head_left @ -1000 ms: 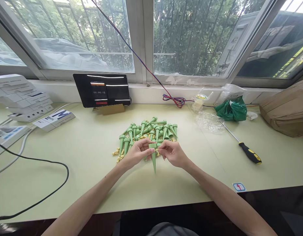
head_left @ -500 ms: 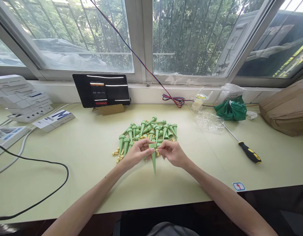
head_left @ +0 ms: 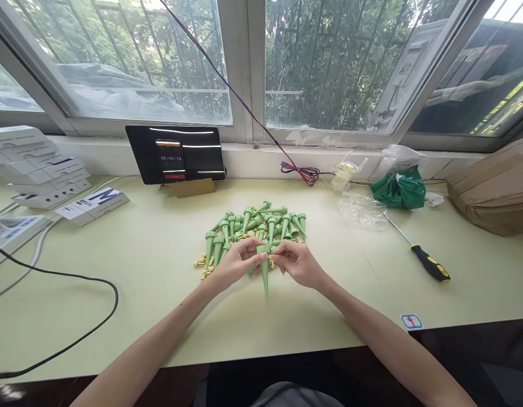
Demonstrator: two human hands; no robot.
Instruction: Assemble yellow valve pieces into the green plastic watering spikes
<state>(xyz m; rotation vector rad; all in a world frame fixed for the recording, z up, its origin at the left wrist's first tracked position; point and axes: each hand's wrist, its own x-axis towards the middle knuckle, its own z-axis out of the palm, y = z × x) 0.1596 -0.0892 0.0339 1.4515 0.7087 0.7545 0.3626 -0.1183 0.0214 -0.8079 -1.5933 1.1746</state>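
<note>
A green plastic watering spike [head_left: 265, 278] is pinched in my left hand [head_left: 240, 263], between thumb and fingers just below its ribbed cap. Its tip points down, above the table. My right hand [head_left: 298, 264] is closed in a pinch against the spike's side, just under the cap. A small yellow valve shows at those fingertips, partly covered by them. Right behind both hands lies a heap of similar green spikes [head_left: 247, 219], some standing on their caps' side and others lying flat. Small yellow valves [head_left: 207, 270] are scattered among them and at the heap's left edge.
A tablet [head_left: 202, 155] with a timer display leans at the back. White boxes [head_left: 44, 169] and a black cable [head_left: 104, 282] are on the left. A screwdriver [head_left: 431, 263], a green plastic bag [head_left: 399, 189], clear wrap [head_left: 361, 212] and a brown package [head_left: 494, 186] are on the right.
Both hands stay almost in place, still at the same spike, which has turned or shifted very slightly. The timer has gone from 15 to 16 seconds.
</note>
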